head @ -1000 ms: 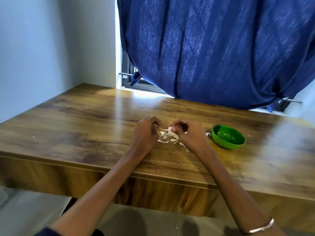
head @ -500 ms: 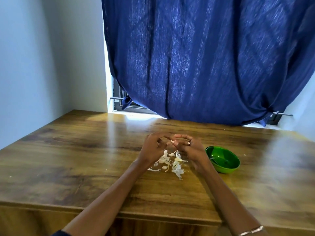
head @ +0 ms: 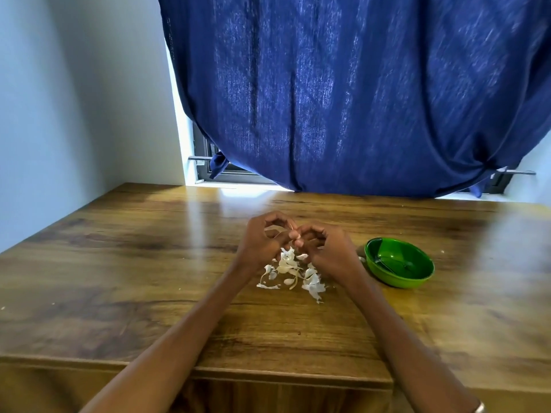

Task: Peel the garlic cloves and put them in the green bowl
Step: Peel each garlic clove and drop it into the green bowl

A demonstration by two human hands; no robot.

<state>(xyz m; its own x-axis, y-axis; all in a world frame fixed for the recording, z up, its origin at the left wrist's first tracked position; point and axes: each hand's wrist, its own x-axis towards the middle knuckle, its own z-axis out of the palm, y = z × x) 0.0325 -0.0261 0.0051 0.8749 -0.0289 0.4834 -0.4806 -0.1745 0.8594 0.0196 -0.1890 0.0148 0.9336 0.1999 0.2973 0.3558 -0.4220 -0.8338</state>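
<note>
Centrally, a small garlic clove (head: 293,234) is pinched between the curled fingers of the left hand (head: 262,244) and right hand (head: 329,251), above garlic skins (head: 293,271) scattered on the wooden table (head: 119,263). Just right, the green bowl (head: 399,262) is set apart from every table edge.

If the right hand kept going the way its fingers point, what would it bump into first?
Almost at once, the left hand: the right hand curls inward toward it, fingertips nearly meeting over the garlic peels. Depth is unclear.

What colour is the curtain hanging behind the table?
The curtain is deep blue, plain with a faint woven texture; the head view shows it clearly.
</note>
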